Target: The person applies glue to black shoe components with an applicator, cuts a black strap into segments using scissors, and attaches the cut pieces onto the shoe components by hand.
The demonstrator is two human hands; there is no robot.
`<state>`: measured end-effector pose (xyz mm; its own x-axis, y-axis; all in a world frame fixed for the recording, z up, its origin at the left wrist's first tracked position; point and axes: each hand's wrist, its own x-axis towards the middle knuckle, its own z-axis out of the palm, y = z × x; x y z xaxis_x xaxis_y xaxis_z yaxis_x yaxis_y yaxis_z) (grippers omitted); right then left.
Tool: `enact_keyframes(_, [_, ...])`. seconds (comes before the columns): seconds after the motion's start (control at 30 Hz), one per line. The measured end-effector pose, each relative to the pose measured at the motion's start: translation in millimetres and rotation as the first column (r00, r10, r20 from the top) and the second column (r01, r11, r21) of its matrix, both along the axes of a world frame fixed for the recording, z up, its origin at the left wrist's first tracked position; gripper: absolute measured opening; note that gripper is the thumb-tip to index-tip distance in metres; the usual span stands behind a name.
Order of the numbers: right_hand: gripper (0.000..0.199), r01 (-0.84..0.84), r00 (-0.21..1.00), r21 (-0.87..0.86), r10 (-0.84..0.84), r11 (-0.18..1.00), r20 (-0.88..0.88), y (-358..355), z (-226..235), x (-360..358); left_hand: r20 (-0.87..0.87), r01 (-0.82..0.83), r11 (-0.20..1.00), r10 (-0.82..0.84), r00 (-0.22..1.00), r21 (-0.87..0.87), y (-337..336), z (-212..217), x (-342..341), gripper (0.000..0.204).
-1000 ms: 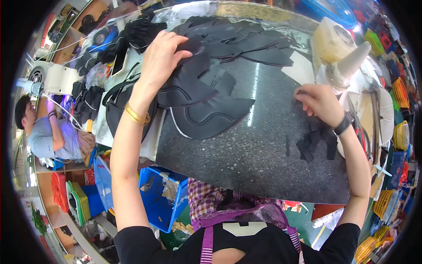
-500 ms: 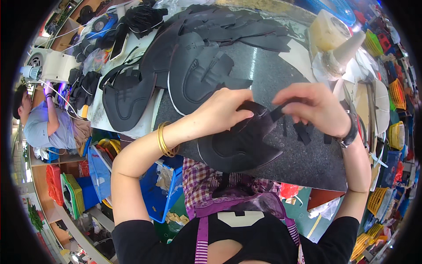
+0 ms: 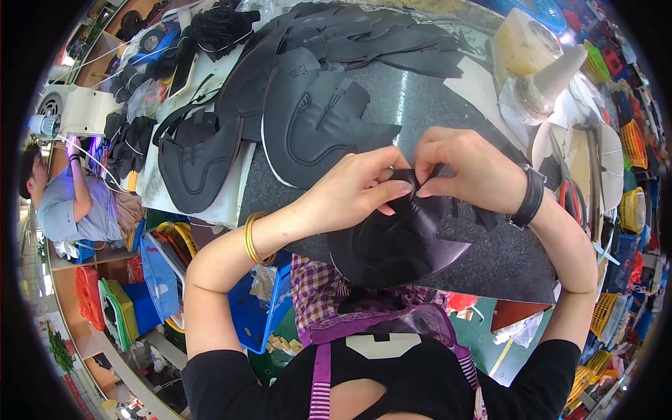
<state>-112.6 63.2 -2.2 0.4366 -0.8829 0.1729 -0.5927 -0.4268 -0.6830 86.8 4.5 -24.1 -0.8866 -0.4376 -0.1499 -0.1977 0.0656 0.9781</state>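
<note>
Near the front edge of the dark work table (image 3: 507, 259), my hands meet over a curved black shoe upper (image 3: 392, 248). My left hand (image 3: 367, 187) pinches its top edge between thumb and fingers. Close beside it, my right hand (image 3: 465, 171) is closed in a pinch at the same edge, on a short black strip mostly hidden by the fingers. More black strips (image 3: 483, 218) lie on the table below the right hand. Another black upper (image 3: 315, 122) lies flat just beyond the left hand, and one more (image 3: 198, 159) is farther left.
A heap of black uppers (image 3: 364, 42) covers the far side of the table. At the far right stand a yellowish container (image 3: 526, 43) and a pale cone (image 3: 560, 75). Scissors (image 3: 575, 203) lie by my right forearm. A blue bin (image 3: 269, 308) sits below left. A co-worker (image 3: 77, 203) is at far left.
My right hand has moved left with the black strip, bringing it against the upper's top edge beside my left hand. The upper has shifted slightly toward me and to the right.
</note>
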Motion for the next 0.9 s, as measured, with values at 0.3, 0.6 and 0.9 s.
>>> enact_keyframes(0.3, [0.014,0.126,0.956,-0.229,-0.179,0.965,-0.23,22.1,-2.4,26.4,-0.028,-0.125,0.992,0.125,0.992,0.022,7.8,8.2,5.2,0.01])
enact_keyframes(0.6, [0.018,0.094,0.96,-0.452,-0.201,0.887,-0.195,21.1,3.4,28.6,-0.088,0.012,0.65,0.085,0.992,0.759,-17.5,-12.7,9.0,0.02])
enact_keyframes(0.9, [0.032,-0.116,0.952,-0.603,-0.085,0.79,-0.294,44.9,9.2,34.1,-0.104,0.224,0.589,-0.231,0.967,0.776,-27.4,-8.0,5.7,0.02])
